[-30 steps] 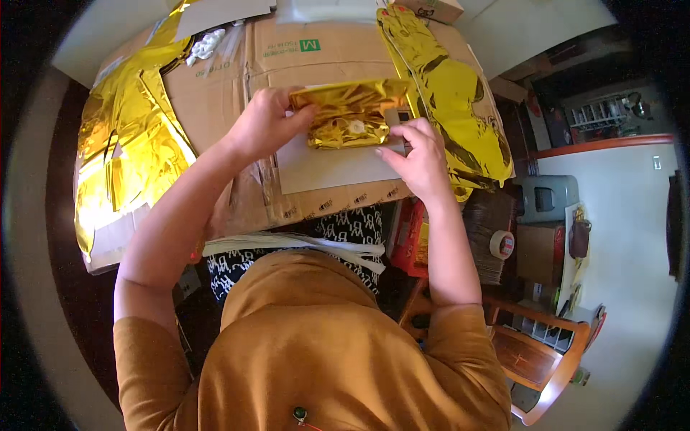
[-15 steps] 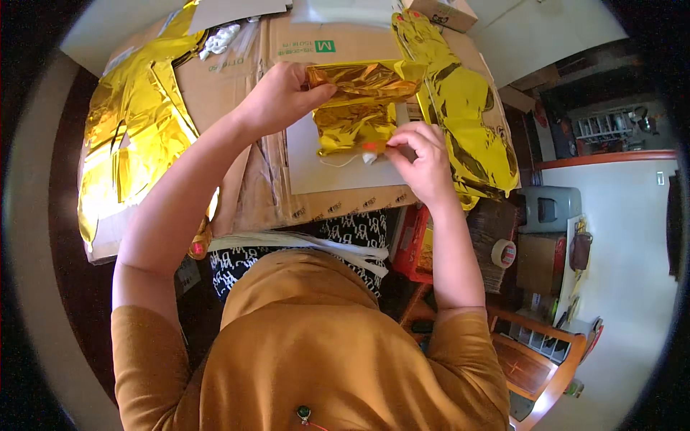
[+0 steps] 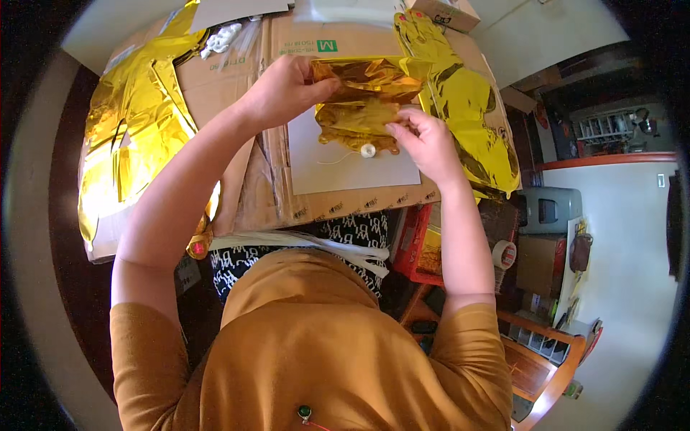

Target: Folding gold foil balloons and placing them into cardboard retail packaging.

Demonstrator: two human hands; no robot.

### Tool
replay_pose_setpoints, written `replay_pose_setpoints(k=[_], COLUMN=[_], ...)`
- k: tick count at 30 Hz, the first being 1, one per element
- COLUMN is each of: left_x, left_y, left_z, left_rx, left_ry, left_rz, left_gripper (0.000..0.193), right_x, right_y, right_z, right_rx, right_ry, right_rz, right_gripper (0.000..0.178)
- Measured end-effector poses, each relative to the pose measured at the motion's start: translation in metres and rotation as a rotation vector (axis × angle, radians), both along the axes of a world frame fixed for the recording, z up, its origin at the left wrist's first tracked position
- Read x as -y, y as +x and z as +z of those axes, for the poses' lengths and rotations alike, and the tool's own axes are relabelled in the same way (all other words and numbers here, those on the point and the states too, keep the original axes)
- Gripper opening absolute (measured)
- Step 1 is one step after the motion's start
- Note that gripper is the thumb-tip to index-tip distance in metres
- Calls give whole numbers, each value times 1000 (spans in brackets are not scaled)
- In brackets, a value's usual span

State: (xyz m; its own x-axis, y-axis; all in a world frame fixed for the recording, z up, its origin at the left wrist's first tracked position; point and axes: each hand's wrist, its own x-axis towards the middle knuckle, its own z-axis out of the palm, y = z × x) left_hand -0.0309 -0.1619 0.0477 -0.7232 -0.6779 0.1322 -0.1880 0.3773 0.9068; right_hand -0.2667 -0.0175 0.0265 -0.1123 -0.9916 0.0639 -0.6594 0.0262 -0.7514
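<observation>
A shiny gold foil piece [image 3: 366, 80], folded and crinkled, is held up over a white board [image 3: 359, 176]. My left hand [image 3: 291, 90] pinches its left upper corner, thumb over the foil. At the foil's lower right edge, my right hand [image 3: 428, 144] is closed with thumb and index finger pinched on it. Just below the foil's hanging edge is a small white spool [image 3: 368, 150], with a thin pale thread trailing left across the board.
Under everything lies flattened cardboard [image 3: 237, 194]. More gold foil pieces lie at left [image 3: 136, 136] and right [image 3: 467, 108]. A white crumpled bundle [image 3: 221, 41] is at the back. White strips [image 3: 309, 244] cross my lap; a red crate [image 3: 413, 248] stands below the cardboard's edge.
My right hand has moved up and slightly right, bringing the foil's lower edge with it. The white spool shows more fully now. My left hand has barely moved.
</observation>
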Motion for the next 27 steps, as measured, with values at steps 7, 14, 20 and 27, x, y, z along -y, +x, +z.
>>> replay_pose_setpoints(k=[7,14,20,27], left_x=[0,-4,2,7], left_y=[-1,-3,-3,-4], left_z=[-2,13,-2,-10], left_rx=[29,183,94,98], left_ry=[-40,-29,-94,-138], left_rz=[38,73,84,66], left_gripper=[29,30,30,27], right_x=[17,2,-14,-6], right_y=[9,40,57,69], right_z=[-1,-5,-8,-18], right_rx=[-21,-738,-678,-608], right_ry=[59,-391,-486,-478], right_rz=[-100,-321,-29,49], right_gripper=[27,35,24,21])
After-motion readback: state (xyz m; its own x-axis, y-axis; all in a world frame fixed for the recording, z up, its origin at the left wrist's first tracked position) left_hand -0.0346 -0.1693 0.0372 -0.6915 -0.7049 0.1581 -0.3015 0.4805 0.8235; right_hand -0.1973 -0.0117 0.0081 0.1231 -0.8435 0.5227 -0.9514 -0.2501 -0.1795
